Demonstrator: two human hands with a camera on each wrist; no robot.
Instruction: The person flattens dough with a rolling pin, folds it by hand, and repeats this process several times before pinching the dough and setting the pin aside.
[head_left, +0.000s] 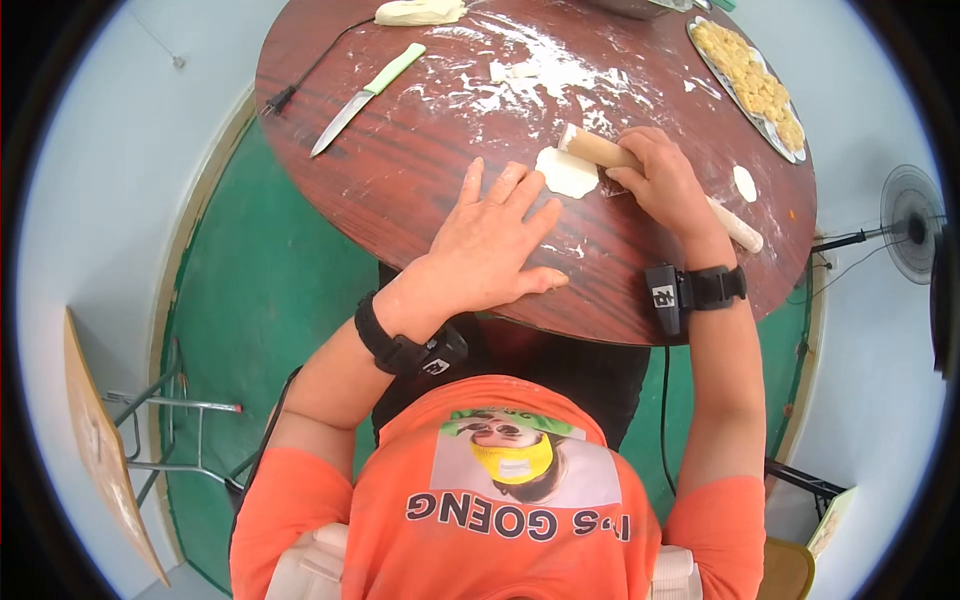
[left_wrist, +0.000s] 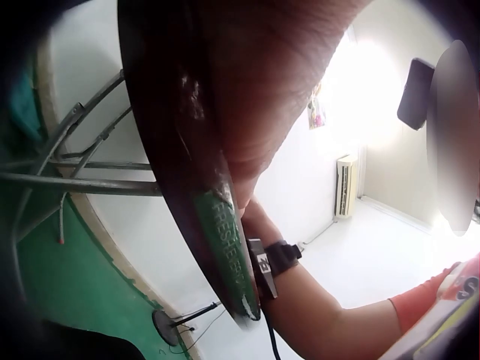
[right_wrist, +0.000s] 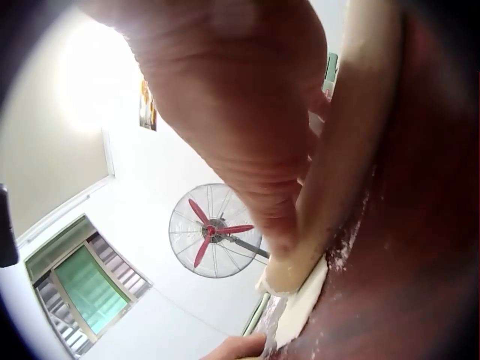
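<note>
My right hand [head_left: 665, 182] grips a wooden rolling pin [head_left: 598, 150], which runs on under the wrist toward the table's right side. In the right wrist view the pin [right_wrist: 352, 127] slants down, its floury end right at a thin dough sheet [right_wrist: 302, 311]. Flat on the table, a small roundish dough wrapper [head_left: 567, 174] lies between both hands, close to the pin's end. My left hand [head_left: 495, 235] spreads its fingers palm down, fingertips at the wrapper's left edge. The left wrist view shows mostly the hand's underside [left_wrist: 270, 82] near the table edge.
Flour covers the middle of the round table [head_left: 400, 190]. A green-handled knife [head_left: 372, 95], a dough lump [head_left: 420, 11] and a plug [head_left: 280, 100] lie left. Dough bits [head_left: 515, 71] sit farther back. Right are another dough piece [head_left: 744, 183] and a plate [head_left: 797, 155] of yellowish food.
</note>
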